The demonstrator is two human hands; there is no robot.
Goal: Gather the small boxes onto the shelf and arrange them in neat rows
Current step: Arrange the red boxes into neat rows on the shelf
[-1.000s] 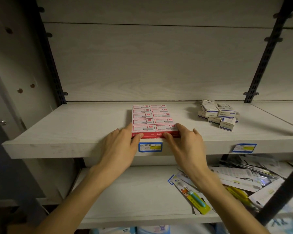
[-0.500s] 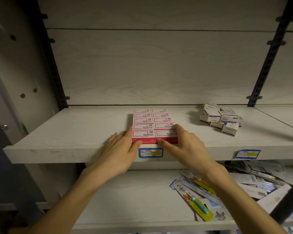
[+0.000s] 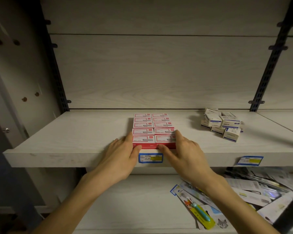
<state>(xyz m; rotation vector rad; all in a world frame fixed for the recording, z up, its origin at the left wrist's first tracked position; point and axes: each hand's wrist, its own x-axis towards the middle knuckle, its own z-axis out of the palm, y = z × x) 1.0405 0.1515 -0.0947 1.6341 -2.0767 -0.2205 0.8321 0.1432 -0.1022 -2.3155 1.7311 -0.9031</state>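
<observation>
At the bottom of the frame both forearms run in from the lower corners, cut off by the edge. On the lower shelf (image 3: 125, 208), the carded packets (image 3: 254, 193) at lower right lie in a loose overlapping heap; their print is too blurred to read, and a dark upright crosses the corner and hides part of them. One card holds a toothbrush (image 3: 200, 212) with a teal handle on yellow backing.

Above, the front lip of the middle shelf (image 3: 66, 157) carries a blue-edged price label (image 3: 150, 157) between the two hands, its writing illegible, and a second label (image 3: 250, 160) toward the right.

The left hand (image 3: 120, 159) lies with fingers straight against the left side of the red-and-white boxes (image 3: 154, 129), thumb on the red front face. The right hand (image 3: 184, 154) mirrors it on the right side, fingers flat along the block and thumb at the front. The palms cover the lower front corners.

The boxes sit at the shelf's front edge in the middle of the frame, two columns wide and five rows deep, packed flush. Whether a second layer lies beneath cannot be told.

Bare shelf board extends wide to the left of the block and behind it to the back panel. To the right, well apart, white boxes with blue bands (image 3: 222, 124) are jumbled in a small pile.
</observation>
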